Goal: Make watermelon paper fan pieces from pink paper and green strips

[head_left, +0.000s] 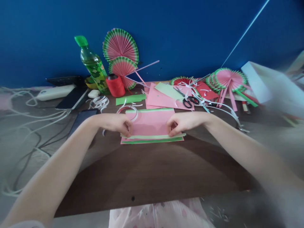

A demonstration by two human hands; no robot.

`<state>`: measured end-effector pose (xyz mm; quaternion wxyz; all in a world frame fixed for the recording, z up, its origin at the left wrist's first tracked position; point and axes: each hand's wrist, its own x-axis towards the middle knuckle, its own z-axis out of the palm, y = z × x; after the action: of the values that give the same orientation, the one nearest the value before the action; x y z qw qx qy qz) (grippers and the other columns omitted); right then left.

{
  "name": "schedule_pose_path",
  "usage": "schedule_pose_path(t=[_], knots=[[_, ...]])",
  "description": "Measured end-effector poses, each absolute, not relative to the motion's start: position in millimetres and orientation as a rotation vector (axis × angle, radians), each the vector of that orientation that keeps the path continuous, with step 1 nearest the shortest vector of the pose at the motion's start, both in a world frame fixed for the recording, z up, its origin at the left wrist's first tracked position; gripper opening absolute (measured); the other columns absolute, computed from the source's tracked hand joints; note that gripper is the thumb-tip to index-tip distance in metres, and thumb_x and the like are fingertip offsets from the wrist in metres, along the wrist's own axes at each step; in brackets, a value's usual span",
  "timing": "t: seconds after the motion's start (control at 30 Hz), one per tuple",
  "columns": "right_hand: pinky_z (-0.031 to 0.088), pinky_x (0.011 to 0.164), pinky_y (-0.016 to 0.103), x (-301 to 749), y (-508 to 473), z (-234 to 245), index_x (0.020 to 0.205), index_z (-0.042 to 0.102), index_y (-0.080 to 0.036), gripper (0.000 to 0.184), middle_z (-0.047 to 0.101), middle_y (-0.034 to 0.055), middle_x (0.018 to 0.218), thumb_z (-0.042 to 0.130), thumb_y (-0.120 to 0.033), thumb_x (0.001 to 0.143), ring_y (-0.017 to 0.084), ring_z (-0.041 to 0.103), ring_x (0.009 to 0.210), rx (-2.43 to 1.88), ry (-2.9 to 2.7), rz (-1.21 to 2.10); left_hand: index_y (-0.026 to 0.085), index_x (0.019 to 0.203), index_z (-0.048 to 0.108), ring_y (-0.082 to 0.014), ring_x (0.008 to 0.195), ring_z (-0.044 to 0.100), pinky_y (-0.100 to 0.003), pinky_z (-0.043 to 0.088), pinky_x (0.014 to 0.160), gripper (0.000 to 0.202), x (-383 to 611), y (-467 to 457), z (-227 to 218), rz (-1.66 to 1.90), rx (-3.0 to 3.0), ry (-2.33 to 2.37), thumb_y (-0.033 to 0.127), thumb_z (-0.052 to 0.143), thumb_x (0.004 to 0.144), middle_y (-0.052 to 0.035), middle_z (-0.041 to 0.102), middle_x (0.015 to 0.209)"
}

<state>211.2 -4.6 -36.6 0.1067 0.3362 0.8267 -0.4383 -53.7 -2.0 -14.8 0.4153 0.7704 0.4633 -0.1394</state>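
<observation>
A pink paper sheet (150,124) with white and green strips along its far and near edges lies on the dark brown table (142,171). My left hand (117,123) pinches the sheet's near left corner, fingers curled shut on the folded edge. My right hand (182,122) pinches the near right corner the same way. The near edge looks folded up between the two hands.
Behind the sheet lie pink and green papers (163,96), black scissors (190,102) and white paper trimmings. A red thread spool (115,85), a green bottle (92,65) and watermelon paper fans (121,47) stand at the blue wall. More fans (225,79) right. Phones and cables left.
</observation>
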Motion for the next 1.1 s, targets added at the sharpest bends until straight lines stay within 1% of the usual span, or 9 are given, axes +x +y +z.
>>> schedule_pose_path(t=[0.1,0.23,0.37,0.5,0.7,1.1], knots=[[0.031,0.050,0.022,210.1,-4.9,-37.2,0.075,0.065,-0.012,0.022,0.056,-0.0011,0.060,0.059,-0.034,0.074,0.008,0.046,0.053,1.017,2.422,-1.222,0.019,0.062,0.067,-0.0144,0.060,0.056,-0.019,0.036,0.051,0.010,-53.9,-2.1,-17.3,-0.390,1.978,1.145,0.028,0.063,0.060,0.0002,0.064,0.061],[0.031,0.050,0.022,208.7,-6.6,-35.9,0.072,0.062,-0.013,0.021,0.054,-0.0021,0.057,0.058,-0.033,0.074,0.008,0.045,0.051,1.036,2.420,-1.144,0.016,0.066,0.065,-0.0107,0.057,0.052,-0.017,0.035,0.051,0.014,-51.6,-1.5,-19.1,-0.509,2.062,1.100,0.029,0.059,0.065,0.0018,0.061,0.060],[0.030,0.050,0.022,207.1,-7.9,-36.4,0.071,0.061,-0.013,0.021,0.052,-0.0023,0.058,0.056,-0.033,0.074,0.008,0.044,0.052,1.019,2.420,-1.103,0.016,0.071,0.065,-0.0104,0.063,0.053,-0.017,0.037,0.056,0.016,-50.4,-0.2,-20.9,-0.580,2.098,1.023,0.029,0.057,0.068,0.0014,0.064,0.066],[0.029,0.051,0.022,206.1,-7.6,-38.9,0.071,0.060,-0.013,0.022,0.052,-0.0020,0.058,0.055,-0.033,0.074,0.008,0.043,0.052,1.019,2.409,-1.096,0.016,0.073,0.066,-0.0105,0.063,0.053,-0.018,0.036,0.057,0.017,-51.0,-0.4,-23.3,-0.570,2.118,1.022,0.029,0.056,0.069,0.0014,0.064,0.067],[0.028,0.050,0.021,205.6,-7.7,-38.9,0.070,0.058,-0.014,0.020,0.052,-0.0024,0.058,0.056,-0.033,0.074,0.007,0.041,0.052,1.026,2.415,-1.086,0.016,0.071,0.065,-0.0097,0.057,0.050,-0.018,0.034,0.053,0.016,-50.5,-2.0,-22.4,-0.576,2.146,1.053,0.029,0.056,0.069,0.0026,0.061,0.061],[0.028,0.051,0.022,205.8,-7.0,-39.0,0.069,0.057,-0.014,0.020,0.052,-0.0025,0.058,0.056,-0.033,0.074,0.008,0.042,0.052,1.019,2.415,-1.093,0.017,0.070,0.065,-0.0107,0.059,0.051,-0.019,0.034,0.054,0.014,-50.9,-1.2,-24.5,-0.571,2.155,1.055,0.028,0.057,0.069,0.0022,0.062,0.062]])
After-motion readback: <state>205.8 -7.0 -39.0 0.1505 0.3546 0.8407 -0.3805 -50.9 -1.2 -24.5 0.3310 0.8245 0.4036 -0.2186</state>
